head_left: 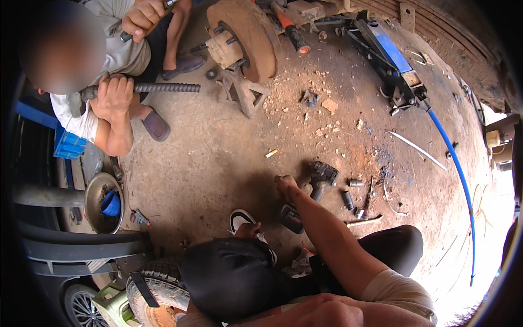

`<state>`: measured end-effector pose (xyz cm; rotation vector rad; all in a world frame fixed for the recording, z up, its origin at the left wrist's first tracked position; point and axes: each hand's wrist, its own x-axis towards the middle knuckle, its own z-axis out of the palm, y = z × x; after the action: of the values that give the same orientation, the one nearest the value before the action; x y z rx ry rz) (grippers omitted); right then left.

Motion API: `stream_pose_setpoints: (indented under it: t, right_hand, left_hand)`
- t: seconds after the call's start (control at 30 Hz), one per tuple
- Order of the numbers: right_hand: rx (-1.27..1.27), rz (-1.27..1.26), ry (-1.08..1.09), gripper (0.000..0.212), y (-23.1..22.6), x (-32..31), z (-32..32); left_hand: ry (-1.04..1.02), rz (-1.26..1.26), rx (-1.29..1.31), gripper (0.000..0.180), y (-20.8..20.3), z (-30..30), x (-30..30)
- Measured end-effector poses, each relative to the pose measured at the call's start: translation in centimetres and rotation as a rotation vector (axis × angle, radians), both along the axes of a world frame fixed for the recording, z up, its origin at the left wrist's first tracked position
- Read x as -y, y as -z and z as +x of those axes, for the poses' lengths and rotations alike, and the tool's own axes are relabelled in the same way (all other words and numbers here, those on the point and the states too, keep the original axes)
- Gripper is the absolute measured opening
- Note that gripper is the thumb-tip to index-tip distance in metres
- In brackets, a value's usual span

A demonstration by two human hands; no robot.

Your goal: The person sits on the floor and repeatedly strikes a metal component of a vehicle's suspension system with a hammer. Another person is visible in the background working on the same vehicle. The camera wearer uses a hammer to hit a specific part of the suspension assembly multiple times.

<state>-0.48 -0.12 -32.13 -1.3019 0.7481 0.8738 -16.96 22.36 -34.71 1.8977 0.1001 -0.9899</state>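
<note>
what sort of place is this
Most likely a vehicle repair workshop: there is a rusty wheel hub assembly, a blue floor jack, and a cordless power tool lying near some sockets.

The head view looks steeply down and forward from above the wearer's knees (218, 275), which loom close at the lower edge. The right hand (286, 188) shows near mid-view, farther from the lens, low over the floor (218, 163). The hub (224, 50) and jack (389, 46) stand farther out toward the top. The wide fisheye bends outlying edges, with black closing around its rim.
</note>
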Motion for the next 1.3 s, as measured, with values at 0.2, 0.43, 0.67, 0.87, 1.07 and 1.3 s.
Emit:
stream_pose_setpoints:
  t: [0.2, 0.43, 0.67, 0.87, 1.07, 1.3]
  right_hand:
    - [-0.005, 0.062, 0.095, 0.01, -0.5, 0.1, -0.1]
    - [0.103, 0.094, 0.302, 0.016, -0.8, 0.5, 1.6]
    - [0.406, 0.283, 0.714, 0.035, -8.3, 3.1, 7.5]
    - [0.579, 0.326, 0.757, 0.028, -14.7, 4.7, 12.2]
    - [0.752, 0.392, 0.791, 0.03, -20.0, 6.1, 13.0]
    - [0.779, 0.42, 0.779, 0.028, -22.3, 5.2, 13.4]
  left_hand:
    - [-0.271, -0.057, -0.273, 0.035, -2.6, 0.8, 0.9]
    - [-0.036, -0.162, 0.157, 0.031, -0.9, -0.1, -0.2]
    - [-0.007, -0.087, 0.303, 0.042, -2.8, 0.1, 1.1]
    - [0.108, -0.071, 0.589, 0.043, -3.3, 0.3, 0.6]
    - [-0.33, -0.125, -0.196, 0.044, -6.1, 0.8, 1.9]
    - [-0.454, -0.134, -0.377, 0.041, -5.8, 1.0, 2.0]
